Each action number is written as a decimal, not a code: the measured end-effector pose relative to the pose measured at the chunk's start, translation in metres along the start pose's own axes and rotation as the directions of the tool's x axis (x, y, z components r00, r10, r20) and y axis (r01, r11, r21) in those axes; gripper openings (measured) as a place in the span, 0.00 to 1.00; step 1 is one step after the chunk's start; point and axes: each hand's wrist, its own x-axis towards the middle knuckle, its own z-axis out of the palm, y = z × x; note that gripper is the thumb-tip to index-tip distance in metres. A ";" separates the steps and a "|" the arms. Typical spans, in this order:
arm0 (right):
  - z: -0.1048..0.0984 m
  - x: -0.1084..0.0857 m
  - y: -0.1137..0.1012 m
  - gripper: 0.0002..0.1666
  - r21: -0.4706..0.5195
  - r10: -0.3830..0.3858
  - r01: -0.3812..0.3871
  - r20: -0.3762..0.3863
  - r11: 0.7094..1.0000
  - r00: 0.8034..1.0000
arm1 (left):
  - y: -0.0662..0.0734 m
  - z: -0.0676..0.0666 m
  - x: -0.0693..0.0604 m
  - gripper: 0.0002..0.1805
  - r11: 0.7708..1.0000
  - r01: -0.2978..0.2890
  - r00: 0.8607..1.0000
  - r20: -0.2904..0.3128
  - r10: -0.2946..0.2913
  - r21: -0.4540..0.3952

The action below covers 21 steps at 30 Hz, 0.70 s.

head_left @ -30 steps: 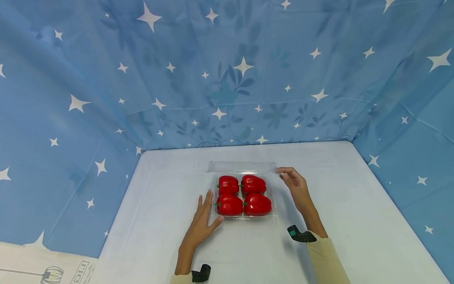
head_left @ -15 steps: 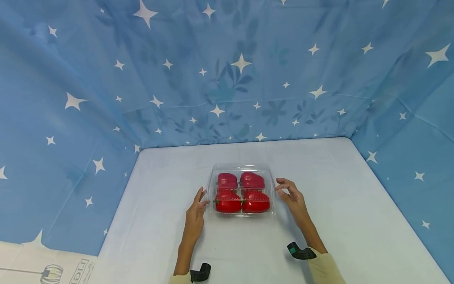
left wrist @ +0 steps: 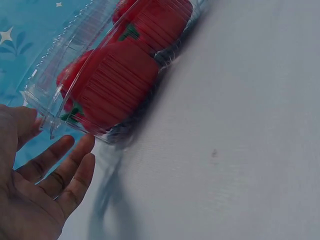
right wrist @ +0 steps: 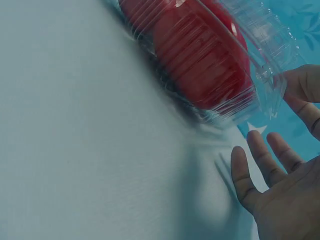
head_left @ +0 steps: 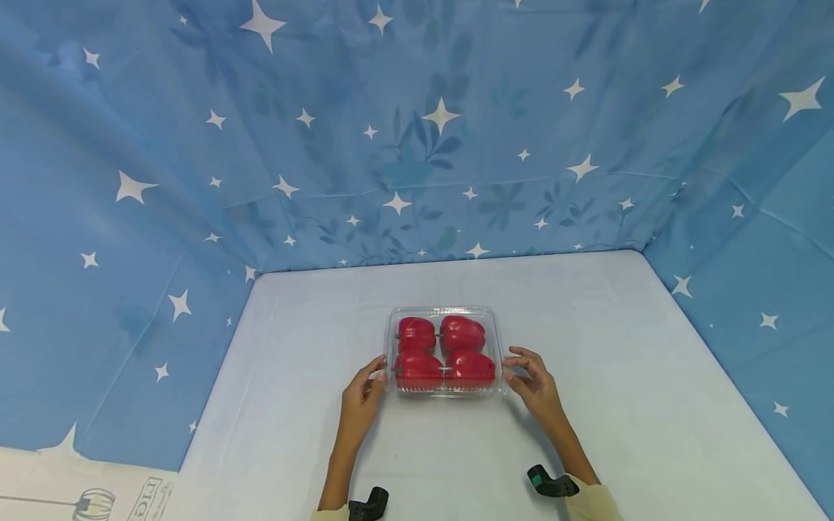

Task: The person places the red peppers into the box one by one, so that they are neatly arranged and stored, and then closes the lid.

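Observation:
A clear plastic clamshell container (head_left: 439, 311) sits on the white table with its lid down over the base. Inside it lie several red bell peppers (head_left: 462, 333) with green stems, in two rows. My left hand (head_left: 358, 405) is at the container's left side, where thumb and index finger pinch the rim near the front corner; its other fingers are spread in the left wrist view. On the opposite side my right hand (head_left: 537, 391) pinches the right rim between thumb and index finger. Its remaining fingers (right wrist: 242, 170) stand away from the plastic.
A white cloth covers the table (head_left: 313, 325). Blue curtains (head_left: 417, 145) with white stars stand behind it and on both sides. A printed beige cloth (head_left: 85, 485) shows at the lower left.
The lid has swung from raised at the back down over the peppers. My right hand has come toward me from the lid to the right rim; my left hand now pinches the left rim.

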 end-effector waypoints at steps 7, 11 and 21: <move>0.002 -0.004 0.000 0.12 -0.008 0.011 -0.011 -0.015 1.000 1.000 | -0.002 0.002 -0.002 0.16 0.999 0.029 0.999 -0.045 -0.030 -0.023; 0.002 -0.004 0.000 0.15 -0.013 0.037 -0.037 -0.033 0.999 0.999 | 0.000 0.002 -0.003 0.18 0.997 0.053 0.999 -0.006 -0.054 -0.061; -0.001 -0.009 -0.006 0.18 -0.005 0.103 -0.103 0.056 0.995 0.993 | 0.001 -0.001 -0.003 0.28 0.957 0.160 0.982 0.140 -0.129 -0.242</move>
